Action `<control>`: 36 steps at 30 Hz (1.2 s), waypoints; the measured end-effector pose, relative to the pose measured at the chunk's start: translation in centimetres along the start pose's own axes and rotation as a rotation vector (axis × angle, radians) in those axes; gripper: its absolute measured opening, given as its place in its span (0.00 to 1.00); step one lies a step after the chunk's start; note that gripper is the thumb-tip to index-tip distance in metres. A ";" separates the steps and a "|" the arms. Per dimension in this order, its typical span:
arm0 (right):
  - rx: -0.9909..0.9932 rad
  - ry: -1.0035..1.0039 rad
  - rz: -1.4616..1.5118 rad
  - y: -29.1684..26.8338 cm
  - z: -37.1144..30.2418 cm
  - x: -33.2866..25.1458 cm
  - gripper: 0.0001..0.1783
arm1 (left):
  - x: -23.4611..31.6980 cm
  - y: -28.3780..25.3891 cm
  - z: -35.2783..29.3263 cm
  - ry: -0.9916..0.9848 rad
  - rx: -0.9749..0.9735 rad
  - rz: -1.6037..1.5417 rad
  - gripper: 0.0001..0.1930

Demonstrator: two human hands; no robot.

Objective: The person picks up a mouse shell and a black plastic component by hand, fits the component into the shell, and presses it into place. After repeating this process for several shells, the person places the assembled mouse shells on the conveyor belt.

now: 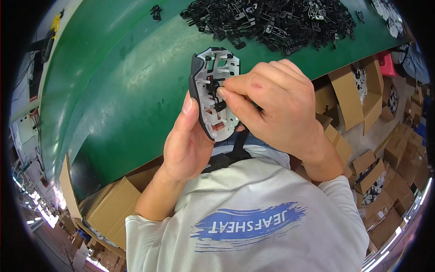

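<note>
White side up, cradling the shell [221, 135] in the left hand [185, 145], seemingly for steadiness and access; inside the shell, pinching a black part [220, 107] with the right hand [285, 102].

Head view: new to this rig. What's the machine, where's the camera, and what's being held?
No machine here: a person works with two bare hands. The one picture comes from a wide fisheye camera worn on the head, looking down, so straight edges bend near the rim.

The left hand holds a shell, dark outside and white inside. The right hand has its fingers at a black part inside it; whether that is seated, I can't tell.

On the green table lies a pile of small black parts. Cartons stand on both sides.
</note>
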State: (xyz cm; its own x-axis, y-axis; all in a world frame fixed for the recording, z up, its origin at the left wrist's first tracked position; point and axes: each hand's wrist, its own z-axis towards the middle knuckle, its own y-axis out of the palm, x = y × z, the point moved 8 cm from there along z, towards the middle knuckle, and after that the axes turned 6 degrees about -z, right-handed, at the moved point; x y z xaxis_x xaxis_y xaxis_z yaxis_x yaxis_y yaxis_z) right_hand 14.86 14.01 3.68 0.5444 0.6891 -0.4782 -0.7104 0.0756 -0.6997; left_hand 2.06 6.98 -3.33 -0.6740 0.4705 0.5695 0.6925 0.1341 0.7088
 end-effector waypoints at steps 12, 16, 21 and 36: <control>-0.128 0.085 0.144 -0.4 -0.7 1.1 0.09 | -0.4 -0.4 0.6 0.051 -0.083 -0.253 0.30; 0.043 0.150 0.313 -1.2 -0.6 2.1 0.19 | -0.4 -0.2 0.8 0.061 -0.192 -0.253 0.31; -0.086 0.419 0.564 0.6 -1.7 3.8 0.25 | -0.1 0.8 0.9 0.015 -0.185 -0.152 0.31; 0.056 0.302 0.541 4.3 -5.3 0.9 0.44 | 0.9 -1.0 1.6 0.336 0.246 0.507 0.22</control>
State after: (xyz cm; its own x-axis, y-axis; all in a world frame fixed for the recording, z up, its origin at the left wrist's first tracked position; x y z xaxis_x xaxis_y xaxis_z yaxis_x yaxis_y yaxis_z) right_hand 14.67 11.18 -2.55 0.1971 0.4065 -0.8922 -0.9389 -0.1838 -0.2911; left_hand 1.15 8.65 -4.21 -0.2650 0.2353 0.9351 0.9572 0.1816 0.2256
